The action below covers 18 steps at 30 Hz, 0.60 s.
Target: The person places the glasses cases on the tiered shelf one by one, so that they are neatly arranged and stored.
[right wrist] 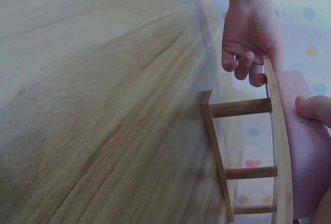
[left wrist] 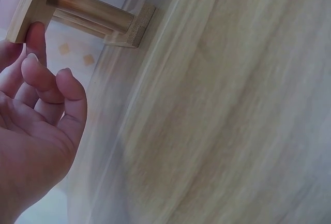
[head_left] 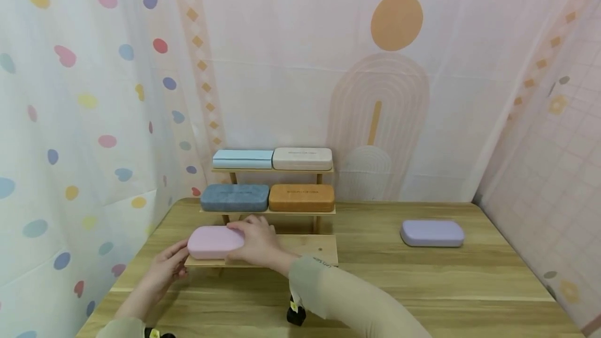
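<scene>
A pink glasses case (head_left: pixel 211 242) lies on the left part of the lowest tier of a wooden stepped rack (head_left: pixel 310 246). My right hand (head_left: pixel 258 241) grips its right end from above; in the right wrist view the thumb (right wrist: pixel 315 107) presses the case's side. At the left end of that tier, my left hand (head_left: pixel 166 267) pinches the board's edge, close beside the case. The left wrist view shows a fingertip (left wrist: pixel 35 38) under the board, with the other fingers curled below. The case itself is out of that view.
On the middle tier sit a blue case (head_left: pixel 235 198) and an orange-brown case (head_left: pixel 301 198). A light blue case (head_left: pixel 242 159) and a cream case (head_left: pixel 302 159) occupy the top tier. A lavender case (head_left: pixel 432 233) lies on the wooden table (head_left: pixel 399 296) at right. Patterned curtains (head_left: pixel 281 67) hang behind.
</scene>
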### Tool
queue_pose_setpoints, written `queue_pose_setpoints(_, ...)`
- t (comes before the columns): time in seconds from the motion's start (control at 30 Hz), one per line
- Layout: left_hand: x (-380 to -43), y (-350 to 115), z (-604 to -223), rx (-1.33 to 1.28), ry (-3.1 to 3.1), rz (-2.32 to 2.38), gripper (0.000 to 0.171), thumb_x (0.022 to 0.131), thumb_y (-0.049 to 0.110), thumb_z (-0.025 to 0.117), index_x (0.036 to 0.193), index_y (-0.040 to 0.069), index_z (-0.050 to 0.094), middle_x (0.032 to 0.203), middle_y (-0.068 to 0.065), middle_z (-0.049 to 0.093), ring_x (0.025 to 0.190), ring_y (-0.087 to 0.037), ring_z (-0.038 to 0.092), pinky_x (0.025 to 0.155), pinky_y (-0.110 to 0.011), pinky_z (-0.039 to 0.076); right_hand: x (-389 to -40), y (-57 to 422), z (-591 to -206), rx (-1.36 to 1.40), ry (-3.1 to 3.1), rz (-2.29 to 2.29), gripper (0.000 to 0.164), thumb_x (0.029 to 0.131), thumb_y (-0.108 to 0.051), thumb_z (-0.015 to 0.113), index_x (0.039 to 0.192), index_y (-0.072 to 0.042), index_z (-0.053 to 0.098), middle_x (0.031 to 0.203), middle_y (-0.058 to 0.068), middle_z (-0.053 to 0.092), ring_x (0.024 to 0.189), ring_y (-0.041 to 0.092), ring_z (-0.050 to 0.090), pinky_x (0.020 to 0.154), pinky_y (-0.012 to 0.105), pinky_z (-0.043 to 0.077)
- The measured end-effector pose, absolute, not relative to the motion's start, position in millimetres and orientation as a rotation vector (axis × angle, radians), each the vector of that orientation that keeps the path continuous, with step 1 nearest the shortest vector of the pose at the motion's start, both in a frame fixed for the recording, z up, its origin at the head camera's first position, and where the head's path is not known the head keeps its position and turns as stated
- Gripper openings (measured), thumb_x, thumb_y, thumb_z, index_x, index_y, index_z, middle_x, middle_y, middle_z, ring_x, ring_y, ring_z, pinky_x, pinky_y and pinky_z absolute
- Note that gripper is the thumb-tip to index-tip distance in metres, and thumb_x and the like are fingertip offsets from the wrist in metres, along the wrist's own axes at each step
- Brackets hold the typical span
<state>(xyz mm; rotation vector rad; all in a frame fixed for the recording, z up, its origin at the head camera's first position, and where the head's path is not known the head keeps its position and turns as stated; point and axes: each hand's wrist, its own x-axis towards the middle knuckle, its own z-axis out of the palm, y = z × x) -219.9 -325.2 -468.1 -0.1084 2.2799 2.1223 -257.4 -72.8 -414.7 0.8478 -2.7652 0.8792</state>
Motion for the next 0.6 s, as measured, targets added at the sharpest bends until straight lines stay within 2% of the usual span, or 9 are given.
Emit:
queue_pose_setpoints(0.13,-219.6,-324.9,-467.4,-0.099,2.275,2.126,0.027,0.103,0.026,0.05,0.094,0.049,0.06,0.066,0.005,0.039,0.057,-0.006,0.047,0.062,-0.025,0.051,-256.3,-73.2,-415.8,0.84,-2.761,0.853,0.07,0.066,-0.052,0.086,0.13,-0.036,0.061,0.113,-0.013,0.056,0.104,0.008,0.044,0.085,0.037,0.04)
queue_pose_setpoints(0.6,-219.4,-325.6,-467.9,-0.099,2.26,2.126,0.026,0.104,0.027,0.049,0.095,0.048,0.06,0.069,0.004,0.04,0.058,-0.006,0.048,0.063,-0.026,0.052,-254.4,-72.6,-414.9,0.868,-2.757,0.812,0.068,0.068,-0.053,0.084,0.13,-0.036,0.062,0.112,-0.013,0.056,0.1,0.007,0.044,0.079,0.03,0.037)
